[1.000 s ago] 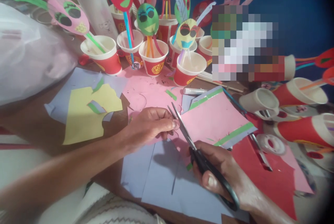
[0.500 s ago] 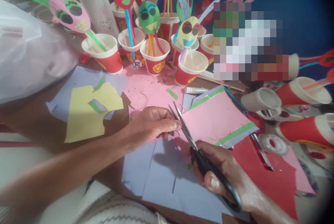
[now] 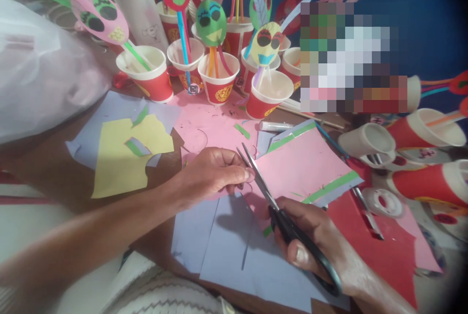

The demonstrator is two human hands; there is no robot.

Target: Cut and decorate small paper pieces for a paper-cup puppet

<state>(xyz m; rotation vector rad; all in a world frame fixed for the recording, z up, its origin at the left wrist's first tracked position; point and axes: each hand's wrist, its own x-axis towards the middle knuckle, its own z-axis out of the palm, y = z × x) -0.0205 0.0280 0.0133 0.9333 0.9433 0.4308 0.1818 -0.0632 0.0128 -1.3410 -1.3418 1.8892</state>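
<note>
My right hand (image 3: 310,241) grips black-handled scissors (image 3: 265,185), thumb and fingers in the loops. Their blades point up and to the left, slightly parted. Beside the blades, my left hand (image 3: 223,170) is closed in a pinch. Whatever sits between its thumb and fingertips is too small to make out. Under both hands lie a pink sheet (image 3: 204,119) with drawn curves and blue-grey paper (image 3: 223,241). To the right is a pink sheet edged with green strips (image 3: 300,163).
Red-and-white paper cups (image 3: 219,80) holding paper-faced figures stand along the back. A yellow sheet (image 3: 120,163) lies left, near a white plastic bag (image 3: 44,75). At right are a white mug (image 3: 369,141), a tape roll (image 3: 383,202), a cutter knife (image 3: 367,214) and red paper (image 3: 387,260).
Almost nothing differs. The view has shifted very slightly, and the scissors and both hands keep nearly the same place beside each other.
</note>
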